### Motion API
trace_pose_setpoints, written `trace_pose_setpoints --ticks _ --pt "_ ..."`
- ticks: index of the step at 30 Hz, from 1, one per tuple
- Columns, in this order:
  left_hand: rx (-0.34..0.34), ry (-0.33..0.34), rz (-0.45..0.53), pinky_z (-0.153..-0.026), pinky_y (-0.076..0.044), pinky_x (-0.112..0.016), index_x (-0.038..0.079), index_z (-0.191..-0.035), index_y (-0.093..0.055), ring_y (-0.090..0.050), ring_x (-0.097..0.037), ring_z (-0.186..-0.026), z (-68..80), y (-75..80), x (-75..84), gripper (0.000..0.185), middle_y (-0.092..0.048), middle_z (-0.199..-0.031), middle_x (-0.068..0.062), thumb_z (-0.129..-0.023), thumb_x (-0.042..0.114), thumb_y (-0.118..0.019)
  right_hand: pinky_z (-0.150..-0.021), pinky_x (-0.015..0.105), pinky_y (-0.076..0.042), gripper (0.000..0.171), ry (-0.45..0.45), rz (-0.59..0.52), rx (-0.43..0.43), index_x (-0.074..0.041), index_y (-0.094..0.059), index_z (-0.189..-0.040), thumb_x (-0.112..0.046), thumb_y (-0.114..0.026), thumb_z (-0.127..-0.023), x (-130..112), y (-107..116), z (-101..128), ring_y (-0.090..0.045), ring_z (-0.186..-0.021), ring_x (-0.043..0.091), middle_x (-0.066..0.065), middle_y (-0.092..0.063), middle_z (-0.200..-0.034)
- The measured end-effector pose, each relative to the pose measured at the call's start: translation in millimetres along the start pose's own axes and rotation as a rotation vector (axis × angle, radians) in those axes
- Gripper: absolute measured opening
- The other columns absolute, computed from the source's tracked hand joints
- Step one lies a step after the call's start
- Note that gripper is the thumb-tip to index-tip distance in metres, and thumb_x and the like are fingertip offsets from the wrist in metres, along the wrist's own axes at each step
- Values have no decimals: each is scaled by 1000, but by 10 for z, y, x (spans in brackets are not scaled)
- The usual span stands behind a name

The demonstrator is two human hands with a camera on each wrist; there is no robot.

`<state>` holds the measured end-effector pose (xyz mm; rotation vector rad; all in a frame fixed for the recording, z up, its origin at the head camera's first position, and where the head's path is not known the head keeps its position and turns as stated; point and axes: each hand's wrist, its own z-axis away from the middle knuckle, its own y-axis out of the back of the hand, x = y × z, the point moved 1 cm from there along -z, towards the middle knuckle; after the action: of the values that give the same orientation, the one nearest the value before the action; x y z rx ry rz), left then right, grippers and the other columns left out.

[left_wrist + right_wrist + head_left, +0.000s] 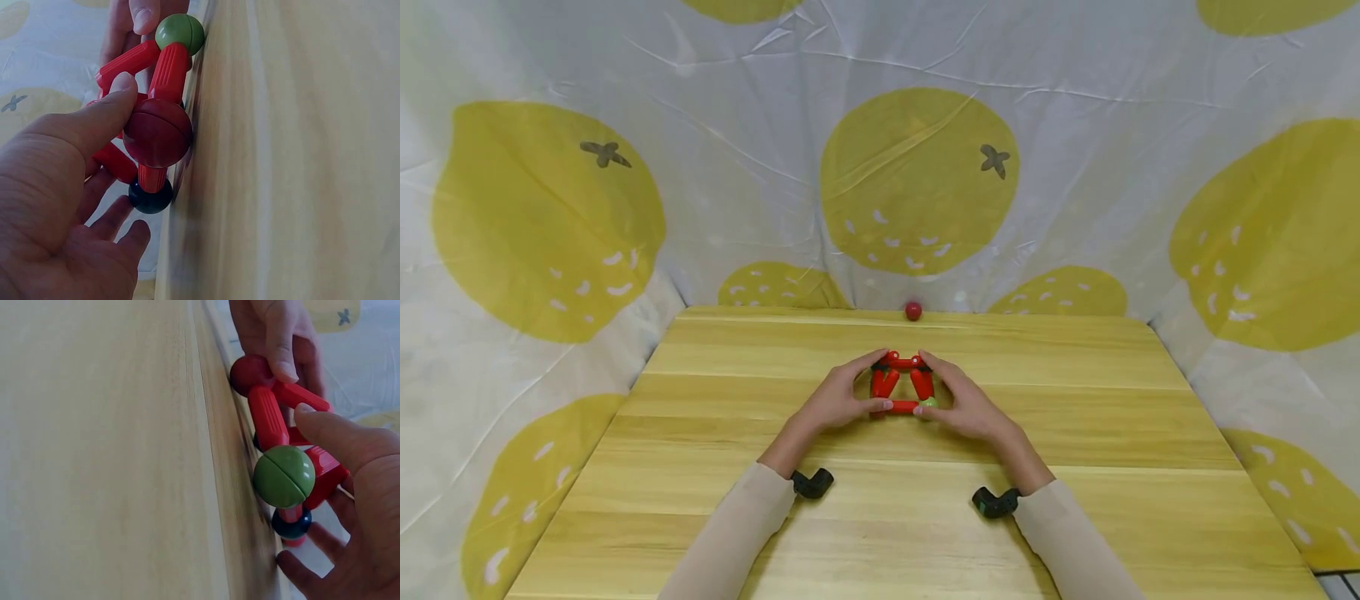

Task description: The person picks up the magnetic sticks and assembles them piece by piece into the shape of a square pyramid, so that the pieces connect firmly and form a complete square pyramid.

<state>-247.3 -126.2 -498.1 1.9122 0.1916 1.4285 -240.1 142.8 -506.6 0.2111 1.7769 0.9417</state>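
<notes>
Right now both hands close on one small frame (902, 383) of red rods and balls, sitting on the table (1075, 433) a little nearer the far edge than the near one. The frame lies squarely between the hands, so neither one is nearer to it: the left hand (835, 402) takes the frame's left side, the right hand (966, 407) its right side.

Seen from the head, the frame is roughly square, with no clear long axis; its near rod (902, 407) runs left to right, from palm to palm, and its far rod (901, 362) runs the same way. Each hand's forefinger reaches over to the far rod while the thumb comes in at the near rod, so the fingers are curled about the frame, pinching it from both sides.

At the frame's near right corner sits a green ball (284, 476), just under the right thumb (340, 440). At the near left corner sits a dark red ball (157, 132), with the left thumb (94, 122) touching it. A dark ball (150, 195) marks a far corner.

Well beyond the frame, a loose red ball (913, 311) rests at the table's far edge, apart from both hands.
</notes>
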Motion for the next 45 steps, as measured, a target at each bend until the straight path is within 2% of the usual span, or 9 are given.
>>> trace_pose_setpoints --ticks 4,11,15,19,24,29,34,39,45 --pt "1 -25 5 -125 -31 -49 20 -158 -43 -40 -25 -151 11 2 0 84 -46 -160 0 -86 32 -85 -125 56 -27 94 20 21 -9 -28 -23 -165 -44 -78 -91 2 -21 -11 -31 -154 31 3 -34 -167" --pt "1 -12 -6 -125 -32 -48 25 -157 -45 -40 -24 -151 21 -1 -14 82 -47 -160 2 -87 33 -85 -125 58 -25 97 5 5 -16 -25 -20 -166 -47 -77 -91 0 -25 -12 -27 -156 32 2 -28 -169" --pt "-8 -4 -10 -124 -34 -48 24 -158 -43 -40 -25 -151 -3 10 -54 82 -45 -161 1 -87 40 -83 -126 58 -23 107 2 -6 -9 -23 -18 -167 -47 -83 -85 39 -4 -11 -20 -159 30 1 -19 -172" --pt "-3 0 58 -122 -37 -47 22 -158 -44 -42 -28 -150 -91 78 -118 71 -46 -160 -5 -96 42 -73 -126 57 -22 115 -35 -22 -32 -26 -18 -166 -45 -89 -78 114 28 -17 -20 -159 28 -2 -19 -172" --pt "25 21 152 -121 -39 -47 21 -155 -47 -48 -28 -145 -287 193 -168 53 -49 -157 -11 -106 37 -58 -126 56 -23 117 -65 -42 -60 -22 -23 -165 -48 -91 -74 191 27 -6 -25 -157 29 2 -26 -169" --pt "18 28 134 -120 -39 -48 21 -156 -47 -46 -30 -146 -591 237 -182 53 -46 -160 -4 -107 39 -57 -125 57 -26 118 -35 -65 -29 -19 -28 -163 -49 -94 -70 262 23 10 -29 -155 29 2 -30 -166" --pt "0 13 58 -118 -41 -52 15 -156 -45 -46 -37 -144 -949 147 -167 57 -43 -161 -7 -105 30 -62 -124 57 -28 117 -16 -71 -11 -18 -30 -162 -48 -95 -69 310 34 41 -32 -153 28 1 -33 -164" --pt "-1 -7 -9 -117 -42 -55 12 -156 -44 -45 -40 -144 -1218 81 -123 61 -42 -162 -11 -101 23 -68 -124 56 -29 117 -5 -68 -4 -18 -31 -161 -49 -95 -68 328 36 38 -35 -151 25 -1 -35 -163" --pt "-82 -69 -187 -127 -23 -53 7 -158 -40 -24 -35 -157 -1390 58 -131 65 -28 -169 -14 -101 24 -67 -123 59 -29 116 23 -90 -1 -14 -32 -160 -46 -96 -68 302 42 26 -36 -151 28 1 -36 -162"
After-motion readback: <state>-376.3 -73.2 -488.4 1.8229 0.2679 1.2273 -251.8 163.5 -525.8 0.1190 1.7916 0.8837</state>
